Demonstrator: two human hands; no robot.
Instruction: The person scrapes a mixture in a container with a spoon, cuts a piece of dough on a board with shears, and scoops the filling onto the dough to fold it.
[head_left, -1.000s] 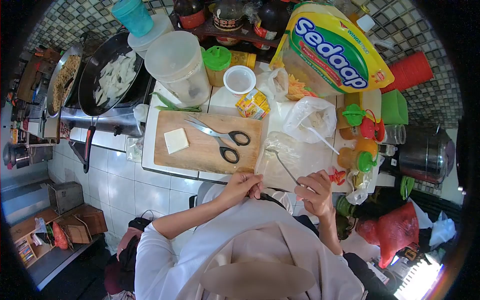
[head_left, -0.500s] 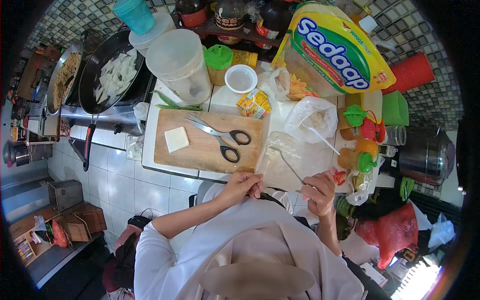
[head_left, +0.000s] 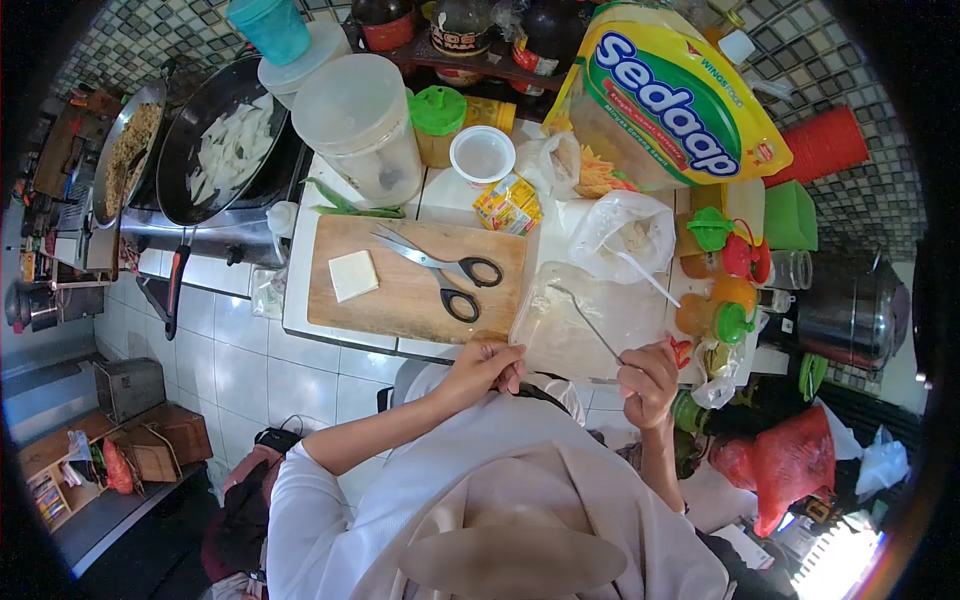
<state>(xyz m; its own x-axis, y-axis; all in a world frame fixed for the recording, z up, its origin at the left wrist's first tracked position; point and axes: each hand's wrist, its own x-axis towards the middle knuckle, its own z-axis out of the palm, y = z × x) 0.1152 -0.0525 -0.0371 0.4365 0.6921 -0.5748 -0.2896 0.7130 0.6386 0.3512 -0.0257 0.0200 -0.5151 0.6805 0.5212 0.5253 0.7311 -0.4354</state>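
In the head view, a clear plastic container (head_left: 600, 335) with a pale, whitish substance inside lies at the front of the counter. My left hand (head_left: 487, 366) is closed at its near left corner, fingers bent and pinching the rim. My right hand (head_left: 650, 380) grips a thin metal spoon (head_left: 590, 322) whose far end reaches into the container. To the left is a wooden cutting board (head_left: 420, 315). On it rest black-handled scissors (head_left: 440, 270), blades slightly apart, and a square white stack of wrapper sheets (head_left: 354, 276).
Behind the container sit a white plastic bag (head_left: 622, 235), a yellow Sedaap pouch (head_left: 660, 100) and a yellow sachet (head_left: 507, 206). Several jars (head_left: 735, 324) crowd the right. A frying pan (head_left: 222, 150) with white slices is on the stove at left.
My right hand has shifted slightly right, and the spoon's tip has moved a little right and away from me within the container. My left hand stays at the corner.
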